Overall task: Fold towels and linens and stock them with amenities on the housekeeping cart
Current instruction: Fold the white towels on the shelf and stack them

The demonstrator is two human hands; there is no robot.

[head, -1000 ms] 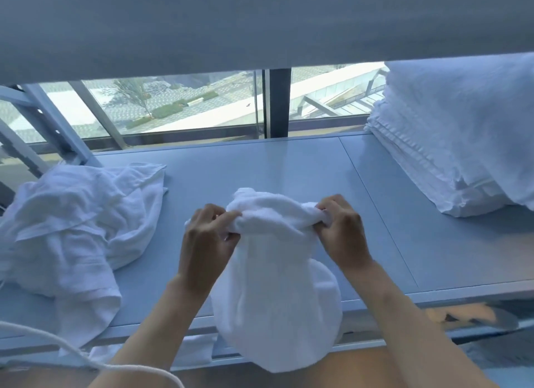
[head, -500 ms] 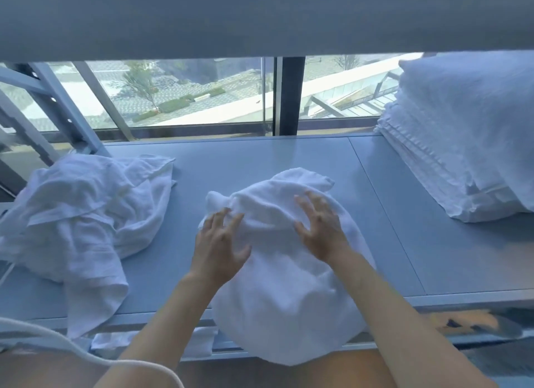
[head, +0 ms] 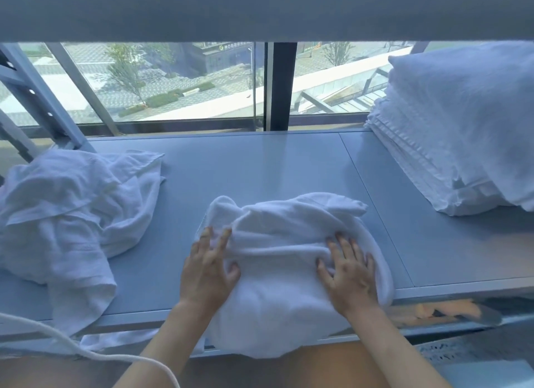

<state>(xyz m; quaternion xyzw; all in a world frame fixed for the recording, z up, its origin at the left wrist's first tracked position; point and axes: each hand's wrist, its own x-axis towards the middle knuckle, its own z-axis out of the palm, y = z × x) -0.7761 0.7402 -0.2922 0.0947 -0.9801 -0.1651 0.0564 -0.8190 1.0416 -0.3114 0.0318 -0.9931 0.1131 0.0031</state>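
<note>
A second ago both hands were pinching the bunched top edge of the white towel point(head: 289, 260) and holding it up; now it is lying on the bench point(head: 260, 162), its near part hanging over the front edge. The left hand point(head: 209, 269) is pressing flat on the towel's left side, fingers spread, no grip closed on anything. The right hand point(head: 351, 275) is doing the same on the right side. The two hands are sitting wider apart than half a second ago, so they seem to be smoothing the cloth outward; folding looks about to start.

Going left to right along the grey bench: a crumpled pile of white linen point(head: 66, 214) is waiting at the left, the towel is lying in the middle near the front, and a stack of folded towels point(head: 456, 139) is standing at the right. Behind, a window point(head: 173, 81) is showing rooftops and trees, with a lowered blind point(head: 260, 8) above.
</note>
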